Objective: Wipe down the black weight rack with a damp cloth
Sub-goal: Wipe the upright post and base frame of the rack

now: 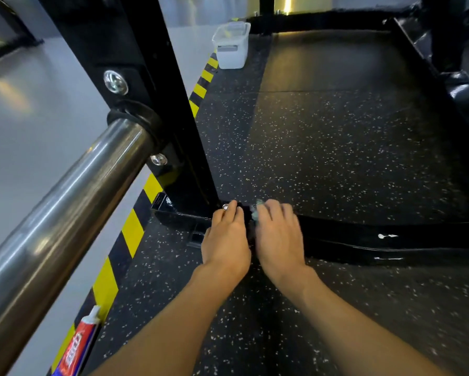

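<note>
Cloth (pixel 257 207): only a pale scrap showed, bunched under the right hand's fingertips, sitting on top of the rack's base rail (pixel 363 237), just right of the corner where the upright (pixel 135 77) meets it. Rest of the cloth was hidden by the hand, so I couldn't tell its size or how wet it was.

Right hand (pixel 278 240) was curled down over the cloth, pressing it to the rail; pic was blurred there, prob. mid-stroke. Left hand (pixel 225 240) lay just beside it w/ nothing in it, fingers resting on the rail, tips at a bolt (pixel 225 206).

Step, as I judged it: wiping the low rail at the corner end. The long stretch of rail to the right had pale marks on it and looked not yet done. Next move prob. called for dragging the cloth rightward along the rail w/ steady pressure, then working round the bolt and upright foot.

Further out: steel bar (pixel 65 199) sticking out of the upright, speckled mat (pixel 336 131), yellow-black tape (pixel 131 232), a tube (pixel 78 346) near the bottom edge, white tub (pixel 232 47) far back.
</note>
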`<action>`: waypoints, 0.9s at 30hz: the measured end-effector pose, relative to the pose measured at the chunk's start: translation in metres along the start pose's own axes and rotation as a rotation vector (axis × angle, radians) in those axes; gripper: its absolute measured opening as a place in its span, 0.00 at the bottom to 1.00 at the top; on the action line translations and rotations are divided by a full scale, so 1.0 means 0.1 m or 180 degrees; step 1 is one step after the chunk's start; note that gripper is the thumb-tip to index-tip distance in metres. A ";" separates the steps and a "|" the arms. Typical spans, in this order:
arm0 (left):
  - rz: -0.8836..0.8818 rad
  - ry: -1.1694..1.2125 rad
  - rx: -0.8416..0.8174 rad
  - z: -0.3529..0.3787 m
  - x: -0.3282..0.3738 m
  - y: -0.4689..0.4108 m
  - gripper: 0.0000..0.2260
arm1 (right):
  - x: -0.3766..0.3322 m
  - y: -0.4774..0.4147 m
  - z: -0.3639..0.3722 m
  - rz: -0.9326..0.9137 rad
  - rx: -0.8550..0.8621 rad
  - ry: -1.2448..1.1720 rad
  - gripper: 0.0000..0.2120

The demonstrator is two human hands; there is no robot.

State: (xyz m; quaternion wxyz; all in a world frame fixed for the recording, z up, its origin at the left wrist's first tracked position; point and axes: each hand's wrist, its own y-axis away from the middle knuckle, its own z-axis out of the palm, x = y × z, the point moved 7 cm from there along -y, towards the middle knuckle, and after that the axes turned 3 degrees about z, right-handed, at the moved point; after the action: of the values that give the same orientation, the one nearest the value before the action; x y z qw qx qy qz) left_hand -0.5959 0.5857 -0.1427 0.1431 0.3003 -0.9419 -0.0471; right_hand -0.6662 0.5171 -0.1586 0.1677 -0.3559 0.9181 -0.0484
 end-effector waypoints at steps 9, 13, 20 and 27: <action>0.0126 -0.0412 -0.0129 0.05 0.14 0.03 0.35 | 0.27 0.07 -0.06 0.0037 0.0195 -0.0186 0.30; 0.0082 -0.0160 -0.0095 0.06 0.09 0.02 0.32 | 0.06 0.05 -0.04 -0.0604 0.0098 0.0017 0.17; 0.0384 -0.0290 0.0029 0.01 0.27 0.05 0.30 | 0.34 0.08 -0.09 -0.0671 0.0155 0.0071 0.19; 0.0453 -0.0047 -0.0118 0.10 0.36 0.02 0.29 | 0.40 0.15 -0.13 -0.0839 -0.0036 -0.0123 0.08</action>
State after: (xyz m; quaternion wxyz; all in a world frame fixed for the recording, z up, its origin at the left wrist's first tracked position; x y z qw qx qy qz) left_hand -0.6284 0.5662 -0.1436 0.1447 0.2296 -0.9608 -0.0565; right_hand -0.7080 0.5015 -0.1605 0.1755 -0.4751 0.8603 -0.0580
